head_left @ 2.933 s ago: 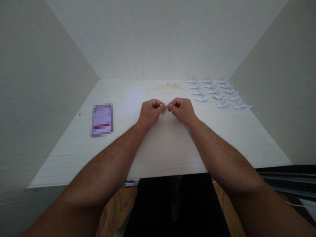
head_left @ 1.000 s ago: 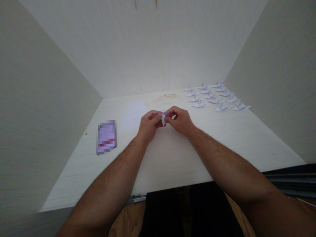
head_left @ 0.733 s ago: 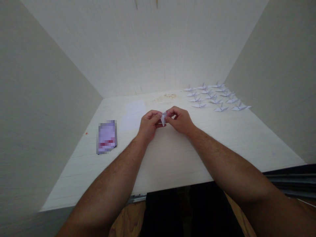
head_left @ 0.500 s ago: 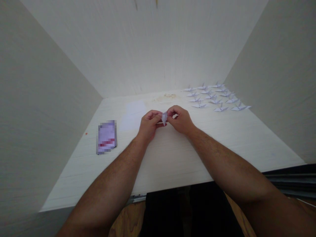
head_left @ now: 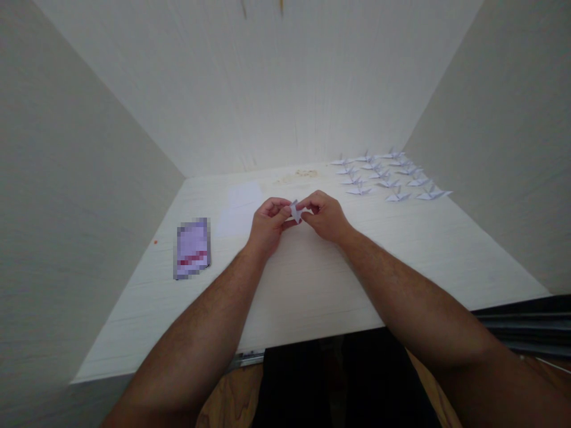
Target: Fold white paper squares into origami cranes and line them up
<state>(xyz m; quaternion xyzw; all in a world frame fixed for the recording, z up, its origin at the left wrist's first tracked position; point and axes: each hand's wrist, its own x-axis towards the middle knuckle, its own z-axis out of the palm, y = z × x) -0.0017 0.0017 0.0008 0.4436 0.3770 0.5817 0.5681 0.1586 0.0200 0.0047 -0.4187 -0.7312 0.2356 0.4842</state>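
Note:
Between my two hands, above the middle of the white table [head_left: 307,297], is a small piece of folded white paper [head_left: 295,212]. My left hand [head_left: 270,223] pinches its left side between thumb and fingers. On the other side, my right hand [head_left: 325,215] has its fingertips closed on the right edge of the paper. The paper comes to a point at the bottom, and its finer folds are too small to make out. Behind my left hand lie flat white paper sheets [head_left: 241,205].
Several folded paper cranes [head_left: 398,196] stand in rows at the back right. A pixelated purple object [head_left: 193,244] lies on the left. A tiny orange speck [head_left: 156,242] is near the left edge. Walls enclose the table on the left, back and right.
The folded paper has turned and tilted slightly between my fingers, and its flaps show a different shape. My right fingers have shifted a little on it.

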